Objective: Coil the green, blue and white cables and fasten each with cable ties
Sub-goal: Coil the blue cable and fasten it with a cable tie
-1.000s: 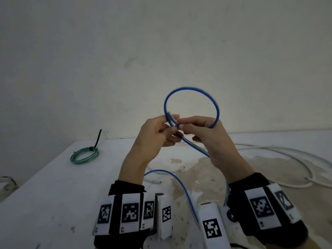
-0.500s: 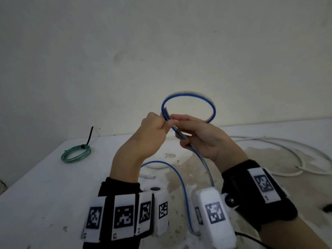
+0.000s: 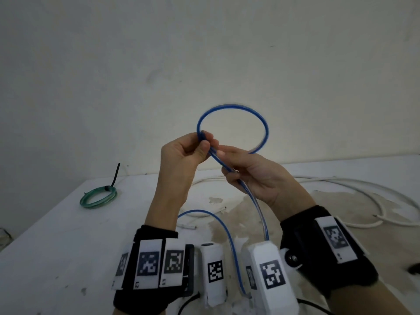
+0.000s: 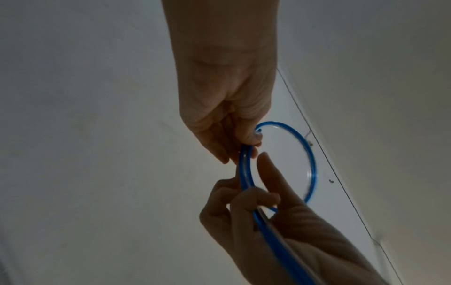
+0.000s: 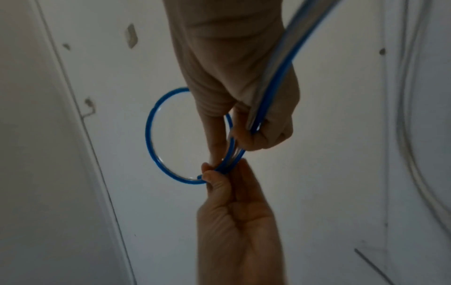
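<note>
The blue cable point(image 3: 231, 108) forms one round loop held up in front of the wall. My left hand point(image 3: 204, 142) pinches the loop where its strands cross, thumb against fingers. Just below, my right hand point(image 3: 227, 164) lies palm up with its fingers curled round the trailing strands, which hang down to the table point(image 3: 56, 246). In the left wrist view the blue cable point(image 4: 312, 164) shows with the left hand point(image 4: 246, 146) above the right hand point(image 4: 246, 194). In the right wrist view the blue cable point(image 5: 149, 135) runs through the right hand point(image 5: 241, 138). A green coil point(image 3: 98, 197) with a black cable tie point(image 3: 115, 176) lies at the far left.
The white cable point(image 3: 386, 201) sprawls in loose curves over the right of the table, reaching behind my hands. Short white offcuts point(image 3: 188, 226) lie near the blue cable's slack. A small dark object point(image 3: 414, 268) sits at the right edge. The wall stands close behind.
My right hand has turned palm up and slid down the trailing strands, away from the left hand's pinch. The loop has stayed about the same size.
</note>
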